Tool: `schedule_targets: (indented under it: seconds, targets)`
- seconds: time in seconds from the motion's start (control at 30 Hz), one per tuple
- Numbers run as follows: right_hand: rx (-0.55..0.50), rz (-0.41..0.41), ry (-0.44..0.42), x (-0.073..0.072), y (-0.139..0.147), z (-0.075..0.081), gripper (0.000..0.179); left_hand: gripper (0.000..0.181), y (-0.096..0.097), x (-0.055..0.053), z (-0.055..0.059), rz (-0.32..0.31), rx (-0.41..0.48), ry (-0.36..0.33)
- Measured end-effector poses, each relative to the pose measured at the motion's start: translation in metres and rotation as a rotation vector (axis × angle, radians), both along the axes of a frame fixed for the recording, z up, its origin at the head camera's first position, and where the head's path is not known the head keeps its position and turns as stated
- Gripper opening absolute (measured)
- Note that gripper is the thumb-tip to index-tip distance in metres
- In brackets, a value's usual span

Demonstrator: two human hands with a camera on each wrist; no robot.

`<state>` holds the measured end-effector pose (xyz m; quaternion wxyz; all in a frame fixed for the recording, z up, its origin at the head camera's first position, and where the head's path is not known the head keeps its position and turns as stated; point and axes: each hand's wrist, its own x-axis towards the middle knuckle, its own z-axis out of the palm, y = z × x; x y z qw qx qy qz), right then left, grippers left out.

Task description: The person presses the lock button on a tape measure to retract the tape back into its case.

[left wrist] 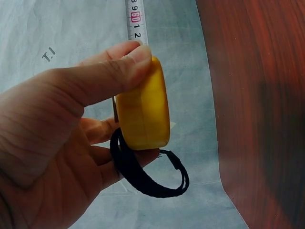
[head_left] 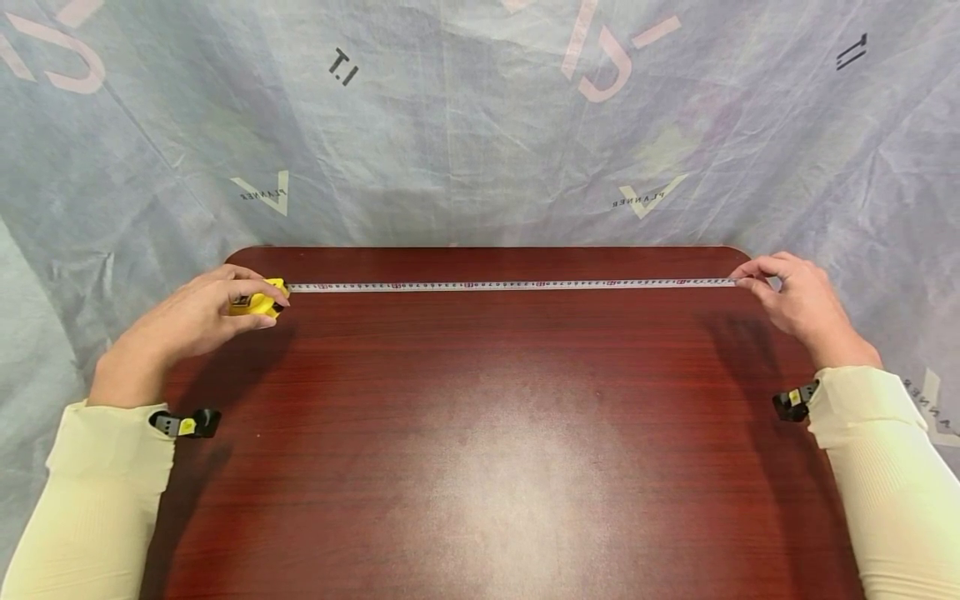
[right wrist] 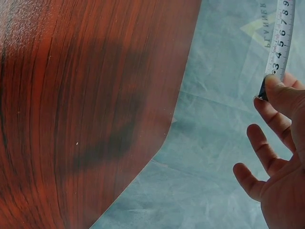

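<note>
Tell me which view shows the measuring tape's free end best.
The right wrist view: the free end appears close up, pinched in the right hand. In the head view it is tiny and hard to make out. The left wrist view omits it, showing blade near the yellow case.

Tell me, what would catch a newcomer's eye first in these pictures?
Probably the bright yellow tape case, held in the left hand at the left of the head view. The white measuring blade stretches straight from it to the right hand, which pinches its end. Beneath lies a glossy reddish-brown table, filling the middle.
</note>
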<state>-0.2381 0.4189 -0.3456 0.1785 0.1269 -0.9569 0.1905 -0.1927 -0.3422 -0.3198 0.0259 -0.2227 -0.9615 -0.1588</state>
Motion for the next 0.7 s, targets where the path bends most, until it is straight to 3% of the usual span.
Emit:
schedule_targets:
  seconds: [0.7]
  targets:
    - [0.002, -0.002, 0.024, -0.0001, 0.0006, -0.0012, 0.008, 0.027, 0.0009, -0.0011, -0.0011, -0.003, 0.003, -0.006]
